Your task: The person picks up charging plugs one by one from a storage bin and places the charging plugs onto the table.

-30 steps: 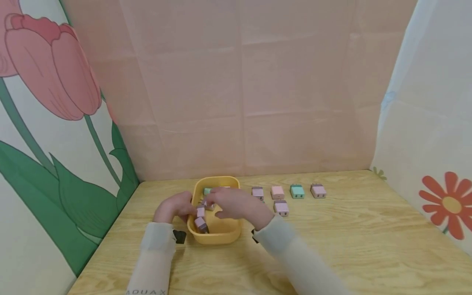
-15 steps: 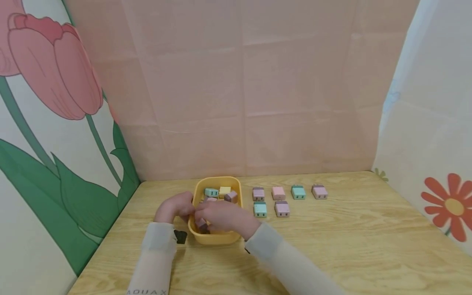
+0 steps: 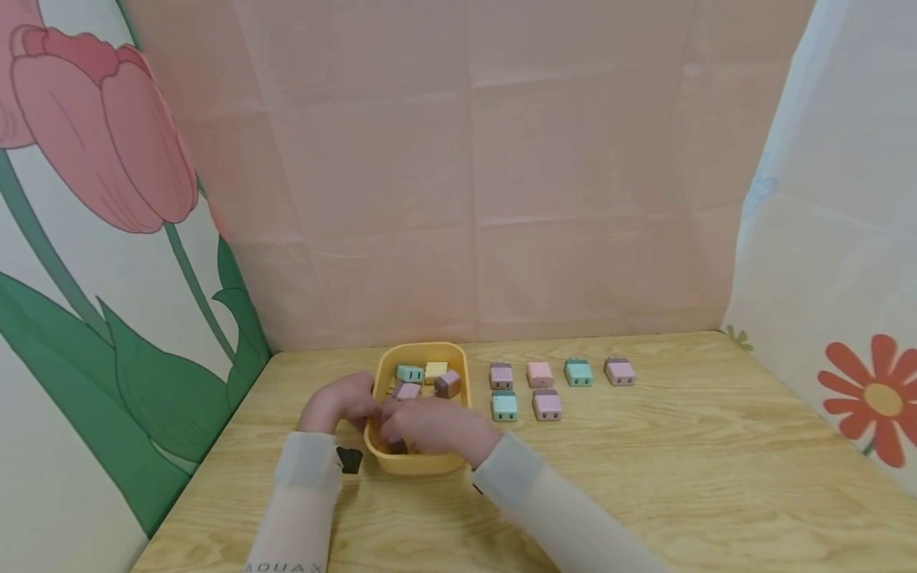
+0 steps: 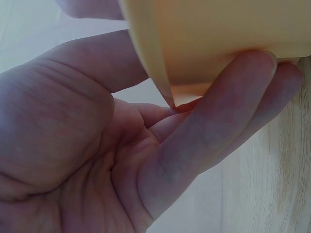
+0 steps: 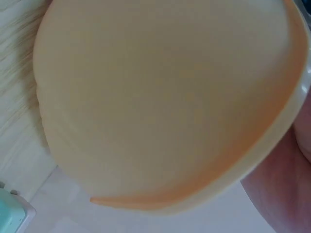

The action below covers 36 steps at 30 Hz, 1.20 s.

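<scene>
A yellow plastic bin (image 3: 430, 464) stands on the table. My left hand (image 3: 347, 398) holds its left side; in the left wrist view the thumb is at the rim and fingers lie along the outer wall (image 4: 218, 39). My right hand (image 3: 430, 426) reaches down inside the bin, near the left front. Its fingertips are hidden, and I cannot tell whether they hold a charger. Beyond it in the bin lie small USB wall chargers: a mint one (image 3: 411, 373), a yellow one (image 3: 436, 372) and two lilac ones with darker ends, one at the right (image 3: 448, 384) and one mid-left (image 3: 408, 391).
Right of the bin, chargers stand in two rows. The back row has lilac (image 3: 501, 376), pink (image 3: 540, 374), mint (image 3: 579, 372) and lilac (image 3: 619, 371). In front are mint (image 3: 505, 406) and lilac (image 3: 548, 404). A pink cloth wall (image 3: 466, 199) rises behind the wooden table (image 3: 680, 461).
My right hand has moved toward the front left inside the bin and lower into it, uncovering the chargers at the back and the mint one on the table. The left hand stays put.
</scene>
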Available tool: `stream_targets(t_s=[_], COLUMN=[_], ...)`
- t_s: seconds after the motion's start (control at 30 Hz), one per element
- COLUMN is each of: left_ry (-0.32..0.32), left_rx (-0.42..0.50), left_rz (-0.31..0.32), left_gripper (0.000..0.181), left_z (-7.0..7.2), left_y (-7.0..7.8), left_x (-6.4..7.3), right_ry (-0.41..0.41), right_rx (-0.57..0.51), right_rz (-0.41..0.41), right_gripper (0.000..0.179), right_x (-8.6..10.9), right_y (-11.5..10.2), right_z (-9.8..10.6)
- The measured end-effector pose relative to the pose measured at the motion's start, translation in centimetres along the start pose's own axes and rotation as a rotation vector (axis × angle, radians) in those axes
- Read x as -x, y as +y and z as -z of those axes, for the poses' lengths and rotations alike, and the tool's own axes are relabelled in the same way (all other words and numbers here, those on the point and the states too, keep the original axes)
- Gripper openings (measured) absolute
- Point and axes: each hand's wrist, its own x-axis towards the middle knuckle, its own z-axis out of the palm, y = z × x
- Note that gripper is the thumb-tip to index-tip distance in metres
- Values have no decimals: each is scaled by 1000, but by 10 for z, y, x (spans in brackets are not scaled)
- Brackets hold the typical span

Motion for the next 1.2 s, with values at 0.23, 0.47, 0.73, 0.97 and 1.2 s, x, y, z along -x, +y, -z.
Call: stream_targets(t_s=[0.23,0.47,0.73,0.97,1.2], left_ry=[-1,2,8,3,11], left_rx=[15,16,7,15,-3], left_rz=[5,16,25,29,27], left_gripper=[26,32,32,33,33], left_z=[0,-1,-1,-1,-1], left_y=[0,1,1,1,1], left_x=[0,0,0,-1,0], right_ry=[-70,-97,-134,-132,-123], right_rx=[92,-120,-163,-161,-144], right_rz=[-17,-241,-328,-339,-353], right_gripper=[21,15,9,9,9], right_x=[3,10,15,15,15], right_y=[4,7,7,9,10], right_z=[5,10,14,13,11])
